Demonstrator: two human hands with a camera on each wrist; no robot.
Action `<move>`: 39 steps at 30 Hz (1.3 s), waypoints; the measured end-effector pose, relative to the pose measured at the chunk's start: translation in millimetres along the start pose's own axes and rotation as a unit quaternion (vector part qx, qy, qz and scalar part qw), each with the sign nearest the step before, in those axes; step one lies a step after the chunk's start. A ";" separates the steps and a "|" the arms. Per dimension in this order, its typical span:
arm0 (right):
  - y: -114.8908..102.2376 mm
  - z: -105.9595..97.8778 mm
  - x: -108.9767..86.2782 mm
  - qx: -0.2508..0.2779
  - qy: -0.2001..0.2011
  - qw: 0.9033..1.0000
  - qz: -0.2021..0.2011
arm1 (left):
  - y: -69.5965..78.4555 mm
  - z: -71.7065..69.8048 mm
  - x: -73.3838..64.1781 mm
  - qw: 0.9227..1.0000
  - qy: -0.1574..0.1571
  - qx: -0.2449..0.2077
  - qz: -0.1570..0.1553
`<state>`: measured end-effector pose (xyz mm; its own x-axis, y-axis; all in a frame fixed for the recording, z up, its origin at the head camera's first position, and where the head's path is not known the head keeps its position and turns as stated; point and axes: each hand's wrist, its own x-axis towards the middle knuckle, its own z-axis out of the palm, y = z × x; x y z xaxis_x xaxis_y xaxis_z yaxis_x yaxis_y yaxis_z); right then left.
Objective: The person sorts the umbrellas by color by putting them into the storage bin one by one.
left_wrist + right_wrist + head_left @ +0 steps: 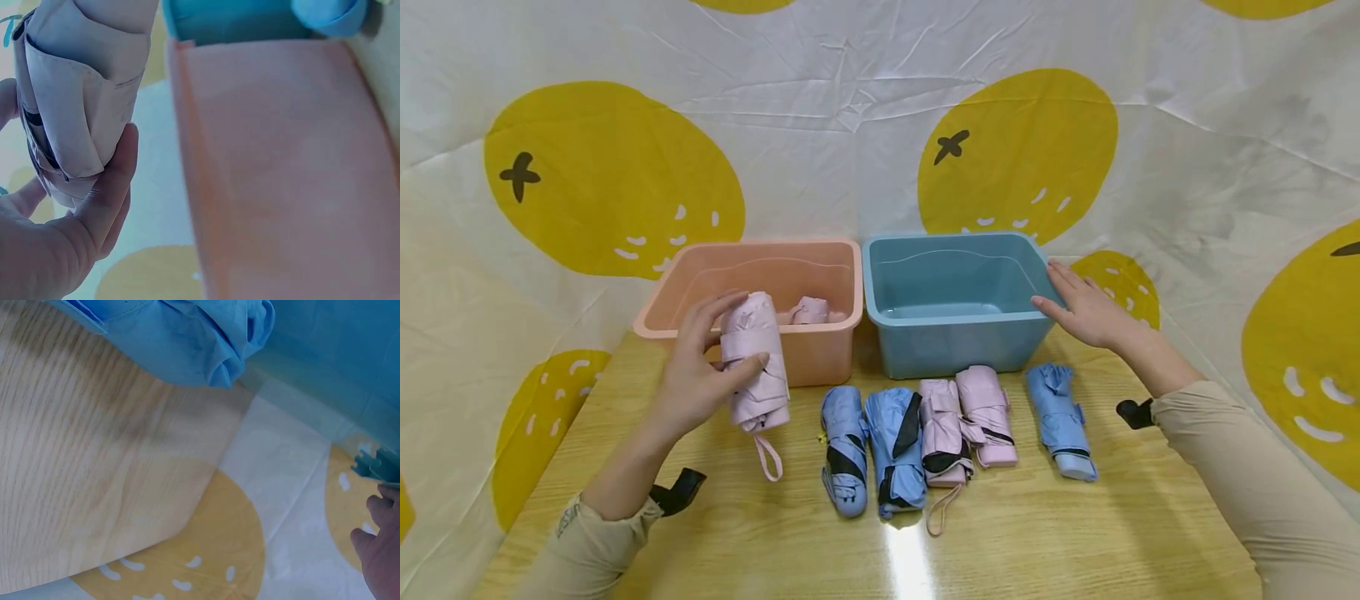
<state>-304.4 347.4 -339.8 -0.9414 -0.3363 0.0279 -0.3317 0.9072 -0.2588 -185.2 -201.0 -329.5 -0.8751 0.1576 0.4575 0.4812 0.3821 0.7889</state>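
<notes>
Umbrella [754,354], folded, pale pink fabric with a strap around and wrist loop dangling, held up to the left of rectangular blue plastic bin [955,343], near upright, slightly tilted. Gripped by left hand [692,379], thumb and fingers curled round opposite sides. Right hand [1086,310] with fingers extended, resting at right rim of blue bin, thumb by its front right corner. Directly left of blue bin, just beside it: rectangular salmon-pink plastic bin [816,360], with another folded pale pink fabric roll [810,312] inside. In front of blue bin, lying on yellowish wood-grain table [737,542]: two folded pink umbrellas [938,419], side by side. Toward its front left: two folded blue fabric umbrellas with black patches [886,429], close together. Off its front right corner: single folded blue fabric umbrella [1058,417]. Behind blue bin: white cloth backdrop with yellow fruit print [842,183].
</notes>
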 end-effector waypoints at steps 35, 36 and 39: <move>4.8 1.8 0.2 -0.003 0.001 1.000 0.004 | -55.3 -12.2 166.1 0.985 -0.035 0.123 -0.120; 4.8 1.6 0.5 -0.003 0.002 1.000 0.005 | -59.2 -11.7 168.7 0.984 -0.043 0.124 -0.119; 3.6 1.3 1.0 -0.002 0.003 1.000 0.004 | -68.9 -12.4 174.7 0.981 -0.078 0.124 -0.125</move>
<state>-306.5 350.1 -341.9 -0.9444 -0.3273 0.0307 -0.3239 0.9109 -0.2557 -370.6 -211.1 -298.8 -0.9709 0.1596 0.1784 0.2394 0.6327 0.7364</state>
